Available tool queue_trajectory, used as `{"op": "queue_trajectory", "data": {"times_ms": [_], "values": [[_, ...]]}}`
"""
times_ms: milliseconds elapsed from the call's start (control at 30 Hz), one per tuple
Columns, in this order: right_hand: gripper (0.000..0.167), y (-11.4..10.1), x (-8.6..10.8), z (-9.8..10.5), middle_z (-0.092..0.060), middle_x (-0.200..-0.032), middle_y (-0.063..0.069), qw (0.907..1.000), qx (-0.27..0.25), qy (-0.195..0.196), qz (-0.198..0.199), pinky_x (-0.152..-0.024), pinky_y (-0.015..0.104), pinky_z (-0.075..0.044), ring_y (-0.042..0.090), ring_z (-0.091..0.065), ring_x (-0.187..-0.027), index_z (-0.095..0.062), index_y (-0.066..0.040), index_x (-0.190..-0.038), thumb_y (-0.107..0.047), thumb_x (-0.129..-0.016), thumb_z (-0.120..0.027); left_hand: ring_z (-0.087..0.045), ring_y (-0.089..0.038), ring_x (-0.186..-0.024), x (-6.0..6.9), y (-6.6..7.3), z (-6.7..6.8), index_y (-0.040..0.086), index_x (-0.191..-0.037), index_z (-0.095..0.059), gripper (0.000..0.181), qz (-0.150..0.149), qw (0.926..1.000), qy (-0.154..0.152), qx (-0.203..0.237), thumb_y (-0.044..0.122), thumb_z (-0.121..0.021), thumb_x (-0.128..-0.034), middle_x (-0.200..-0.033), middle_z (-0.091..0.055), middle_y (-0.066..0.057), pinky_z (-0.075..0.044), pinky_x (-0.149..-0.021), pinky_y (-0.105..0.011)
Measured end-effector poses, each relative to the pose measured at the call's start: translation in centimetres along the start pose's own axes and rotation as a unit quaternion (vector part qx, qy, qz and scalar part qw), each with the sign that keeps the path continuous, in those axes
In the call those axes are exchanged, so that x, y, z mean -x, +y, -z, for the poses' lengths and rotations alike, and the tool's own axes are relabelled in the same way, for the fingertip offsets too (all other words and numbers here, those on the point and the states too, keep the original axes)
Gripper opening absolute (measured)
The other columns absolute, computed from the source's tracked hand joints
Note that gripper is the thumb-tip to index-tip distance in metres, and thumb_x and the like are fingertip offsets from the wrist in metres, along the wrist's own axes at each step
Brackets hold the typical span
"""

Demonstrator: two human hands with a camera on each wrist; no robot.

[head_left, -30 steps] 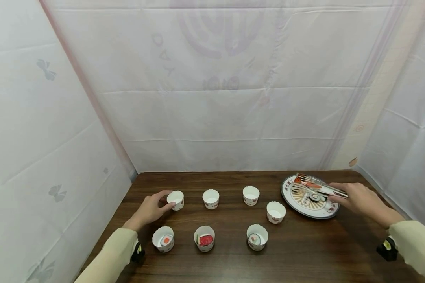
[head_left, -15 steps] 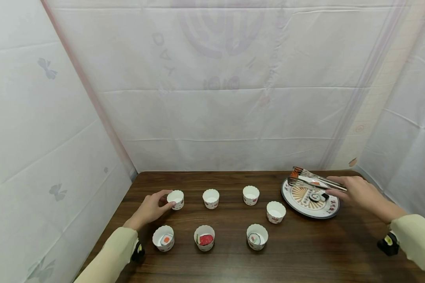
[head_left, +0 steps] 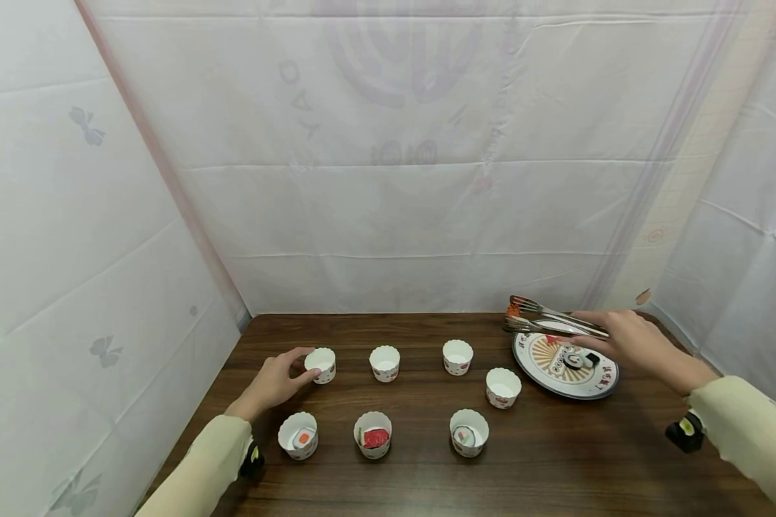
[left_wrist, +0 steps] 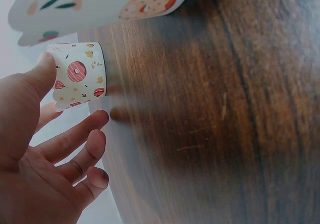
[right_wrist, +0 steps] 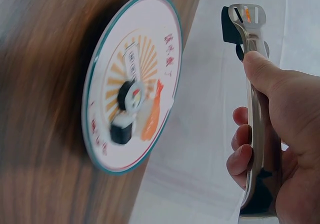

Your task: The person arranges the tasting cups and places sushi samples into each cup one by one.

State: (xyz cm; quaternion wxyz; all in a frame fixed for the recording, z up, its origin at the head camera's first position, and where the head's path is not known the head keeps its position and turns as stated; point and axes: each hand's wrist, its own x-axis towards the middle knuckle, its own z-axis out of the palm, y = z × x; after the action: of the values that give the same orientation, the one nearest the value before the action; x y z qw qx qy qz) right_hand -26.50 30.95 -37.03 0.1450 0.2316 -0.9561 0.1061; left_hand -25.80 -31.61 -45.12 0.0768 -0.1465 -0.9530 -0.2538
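My left hand (head_left: 273,384) pinches the rim of a white scalloped paper cup (head_left: 323,366) at the back left, thumb on one side and index finger on the other. In my right hand (head_left: 636,345) I grip metal serving tongs (right_wrist: 257,114). Between the tong tips hangs a sushi piece with an orange top (head_left: 512,311) and a dark band, raised by the plate's back left edge. The round plate (head_left: 569,393) carries a roll slice (right_wrist: 131,97), a dark-wrapped rice piece (right_wrist: 122,128) and a shrimp sushi (right_wrist: 154,115).
Bare-looking paper cups stand at the back middle (head_left: 385,365), back right (head_left: 458,357) and near the plate (head_left: 504,388). In front, cups hold an orange-centred sushi (head_left: 302,438), a red-topped sushi (head_left: 376,438) and a roll slice (head_left: 464,436). A white curtain (head_left: 388,237) rises behind the table.
My right hand has lifted the tongs and the orange-topped sushi off the plate and carried them left, past the plate's back edge. The left hand stays at its cup.
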Motion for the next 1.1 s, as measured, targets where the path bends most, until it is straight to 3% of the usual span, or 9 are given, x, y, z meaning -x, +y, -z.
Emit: {"op": "queue_trajectory", "data": {"times_ms": [333,567,1100], "values": [[0.055,-3.0,-2.4,-0.3,-0.072,-0.115,0.024,0.9992,-0.018,-0.009,0.034,-0.066,0.05,-0.056,0.029,-0.072,-0.078,-0.067,-0.003,-0.135,-0.041,-0.095,-0.074,-0.07,-0.036,-0.098,0.0,0.3,0.2,0.0,-0.138,-0.06,0.051,0.005,1.0,-0.002,0.004,0.029,-0.072,-0.0981,-0.104,-0.074,-0.015,-0.054,-0.087,-0.057],[0.053,-4.4,-3.9,-0.6,-0.074,-0.108,0.02,0.9986,-0.022,-0.017,0.044,-0.057,0.038,-0.049,0.011,-0.06,-0.062,-0.067,-0.004,-0.135,-0.04,-0.096,-0.073,-0.07,-0.037,-0.099,0.0,0.3,0.1,0.001,-0.139,-0.059,0.052,0.01,0.9999,-0.004,0.004,0.03,-0.072,-0.0985,-0.104,-0.074,-0.015,-0.054,-0.088,-0.057],[0.054,-8.7,-7.9,-2.5,-0.072,-0.119,0.02,0.995,-0.049,-0.034,0.081,-0.07,0.048,-0.058,0.022,-0.071,-0.073,-0.066,-0.004,-0.136,-0.039,-0.096,-0.073,-0.07,-0.037,-0.098,-0.1,0.2,-0.1,0.0,-0.139,-0.059,0.054,0.014,0.9999,-0.004,0.005,0.031,-0.072,-0.0979,-0.104,-0.074,-0.015,-0.054,-0.089,-0.057]]}}
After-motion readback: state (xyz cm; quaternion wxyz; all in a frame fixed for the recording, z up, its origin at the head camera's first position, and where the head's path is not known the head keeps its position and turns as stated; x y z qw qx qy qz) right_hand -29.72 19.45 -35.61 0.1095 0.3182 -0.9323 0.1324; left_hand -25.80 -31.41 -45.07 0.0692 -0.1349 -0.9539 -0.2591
